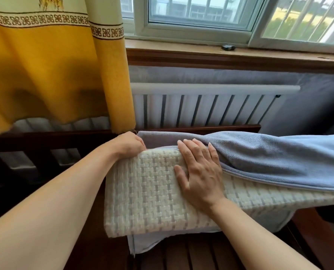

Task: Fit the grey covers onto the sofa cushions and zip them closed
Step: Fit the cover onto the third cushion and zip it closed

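Observation:
A cream woven sofa cushion (146, 193) lies across a dark wooden sofa frame, its left end bare. A grey cover (279, 158) is drawn over its right part and bunched along the top edge, with a flap (142, 244) hanging under the near corner. My left hand (129, 144) curls over the cushion's far left corner and grips the cover's edge there. Flat on the cushion's top lies my right hand (198, 172), fingers straight and pointing at the cover's rim.
A yellow curtain (51, 71) hangs at the left, just behind my left hand. A white radiator (201, 110) and a wooden window sill (220, 55) stand behind the sofa. Dark wooden seat slats (191, 256) show below the cushion.

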